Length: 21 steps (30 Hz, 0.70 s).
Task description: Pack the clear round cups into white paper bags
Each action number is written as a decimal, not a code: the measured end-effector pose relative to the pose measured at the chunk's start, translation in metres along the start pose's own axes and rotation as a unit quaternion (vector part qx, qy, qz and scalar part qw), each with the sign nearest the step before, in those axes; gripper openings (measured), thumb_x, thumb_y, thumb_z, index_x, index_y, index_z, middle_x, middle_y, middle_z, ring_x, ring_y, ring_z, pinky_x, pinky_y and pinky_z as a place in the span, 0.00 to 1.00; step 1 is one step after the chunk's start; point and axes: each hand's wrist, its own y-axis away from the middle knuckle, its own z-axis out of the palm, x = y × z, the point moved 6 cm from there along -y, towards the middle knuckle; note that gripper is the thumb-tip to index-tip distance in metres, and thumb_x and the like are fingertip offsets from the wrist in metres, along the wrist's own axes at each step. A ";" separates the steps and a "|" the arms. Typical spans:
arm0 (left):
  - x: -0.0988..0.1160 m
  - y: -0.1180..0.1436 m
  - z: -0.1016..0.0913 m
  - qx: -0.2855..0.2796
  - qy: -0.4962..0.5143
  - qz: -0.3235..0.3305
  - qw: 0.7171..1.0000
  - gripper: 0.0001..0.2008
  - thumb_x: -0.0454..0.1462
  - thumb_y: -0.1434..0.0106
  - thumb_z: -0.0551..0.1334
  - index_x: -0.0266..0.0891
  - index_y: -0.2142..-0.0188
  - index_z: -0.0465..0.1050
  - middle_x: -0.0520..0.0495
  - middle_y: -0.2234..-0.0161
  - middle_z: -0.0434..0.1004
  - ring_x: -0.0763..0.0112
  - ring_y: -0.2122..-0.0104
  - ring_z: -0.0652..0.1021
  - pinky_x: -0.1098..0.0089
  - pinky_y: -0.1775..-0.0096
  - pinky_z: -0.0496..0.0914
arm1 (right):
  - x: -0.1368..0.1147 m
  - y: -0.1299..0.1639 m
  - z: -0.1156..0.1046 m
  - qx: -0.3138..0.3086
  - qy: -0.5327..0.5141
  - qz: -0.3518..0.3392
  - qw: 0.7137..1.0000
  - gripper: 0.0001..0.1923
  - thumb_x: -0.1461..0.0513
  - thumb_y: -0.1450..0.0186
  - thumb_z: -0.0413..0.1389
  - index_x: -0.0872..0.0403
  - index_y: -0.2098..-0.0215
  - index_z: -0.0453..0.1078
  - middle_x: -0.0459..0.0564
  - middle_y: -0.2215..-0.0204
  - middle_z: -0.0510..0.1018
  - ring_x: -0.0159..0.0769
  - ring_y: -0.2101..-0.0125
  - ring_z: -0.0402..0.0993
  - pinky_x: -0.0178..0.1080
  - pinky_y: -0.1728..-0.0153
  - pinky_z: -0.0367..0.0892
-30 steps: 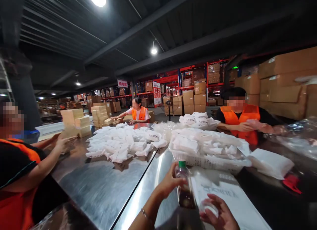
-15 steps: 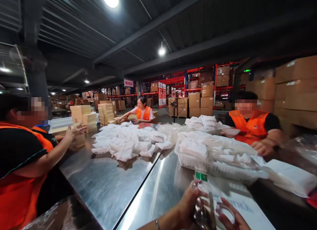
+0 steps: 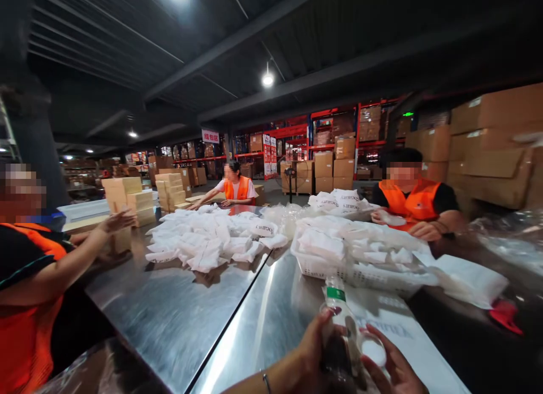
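Observation:
Near the bottom of the head view, my left hand (image 3: 311, 346) is wrapped round a clear bottle (image 3: 339, 309) with a green band below its neck. The bottle leans slightly, neck pointing away from me. Its lower part is partly hidden and dim. Beside it, my right hand (image 3: 392, 365) has its fingers curled round a small round white piece like a cap (image 3: 374, 350), held apart from the bottle's neck. Beneath the hands lies a white printed package (image 3: 407, 332). Just beyond the bottle stands a white plastic basket (image 3: 314, 265) heaped with white printed pouches (image 3: 365, 241).
More white pouches (image 3: 212, 235) lie piled on the metal table (image 3: 169, 303). Co-workers in orange vests are at the left (image 3: 29, 303), far side (image 3: 240, 190) and right (image 3: 409, 198). Pale boxes (image 3: 123, 193) stand stacked at the left. A clear bag (image 3: 93, 371) is at lower left.
The whole view has shifted, so the scene sits further left. My hands still hold the bottle and the white round piece, whose flat face now shows more. The left co-worker's arm has moved slightly.

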 end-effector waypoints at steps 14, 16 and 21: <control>0.002 0.009 0.005 -0.013 0.002 -0.003 1.000 0.31 0.53 0.55 0.71 0.39 0.56 0.73 0.45 0.66 0.77 0.62 0.68 0.76 0.63 0.61 0.67 | -0.021 0.011 0.004 -0.020 0.059 -0.013 0.998 0.33 0.40 0.47 0.62 0.46 0.49 0.75 0.49 0.45 0.75 0.50 0.42 0.67 0.44 0.43 0.65; 0.003 0.012 0.007 -0.014 0.009 -0.002 1.000 0.31 0.53 0.56 0.72 0.39 0.56 0.73 0.46 0.66 0.77 0.62 0.68 0.76 0.63 0.61 0.67 | -0.025 0.012 0.004 -0.026 0.066 -0.023 0.997 0.32 0.41 0.47 0.62 0.47 0.49 0.75 0.49 0.46 0.75 0.49 0.43 0.68 0.43 0.45 0.68; 0.002 0.015 0.011 -0.036 0.018 -0.015 0.999 0.31 0.53 0.55 0.72 0.37 0.56 0.74 0.44 0.66 0.77 0.62 0.68 0.75 0.63 0.61 0.67 | -0.033 0.014 0.002 -0.014 0.084 -0.061 0.995 0.32 0.40 0.46 0.61 0.46 0.50 0.76 0.51 0.47 0.76 0.52 0.45 0.70 0.48 0.45 0.69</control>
